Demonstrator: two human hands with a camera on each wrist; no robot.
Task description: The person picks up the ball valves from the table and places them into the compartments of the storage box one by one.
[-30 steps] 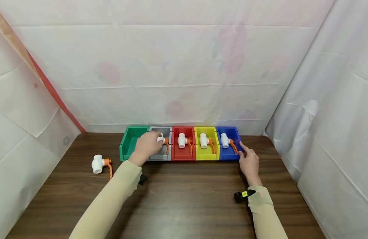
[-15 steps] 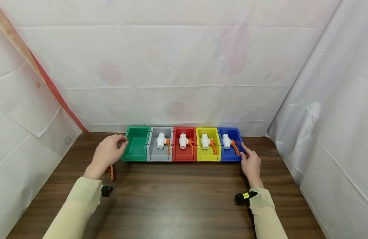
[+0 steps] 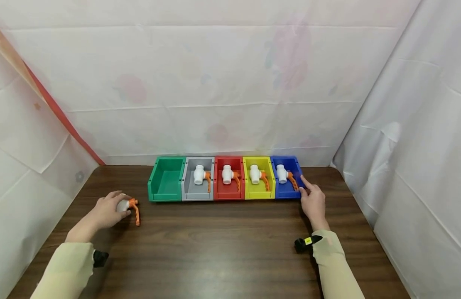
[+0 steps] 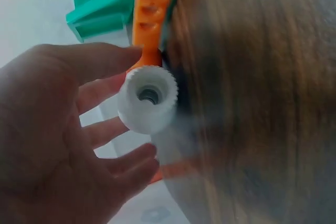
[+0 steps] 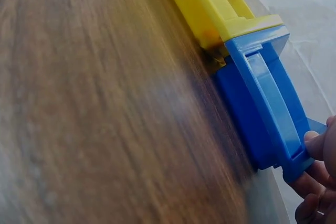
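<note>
At the left of the table, my left hand [image 3: 108,211] has its thumb and fingers around the white body of a ball valve [image 3: 123,206]. Its orange lever handle [image 3: 137,214] points toward the table's front. The left wrist view shows the valve's round socket end [image 4: 149,98], the thumb beside the lever and the fingers behind. My right hand [image 3: 313,205] holds the right front corner of a blue bin [image 3: 286,193], thumb at the front rim and forefinger along the side wall. In the right wrist view, the thumb [image 5: 317,145] lies on that rim.
A joined row of bins runs along the back: green [image 3: 167,182], grey [image 3: 198,194], red [image 3: 229,194], yellow [image 3: 259,194] and blue. All but the green one hold a similar valve [image 3: 227,174]. White cloth [image 3: 230,83] hangs behind the wooden table [image 3: 215,245].
My left hand has left the grey bin, where a valve now lies, and travelled left and toward me to the valve on the table. The right hand stays at the blue bin.
</note>
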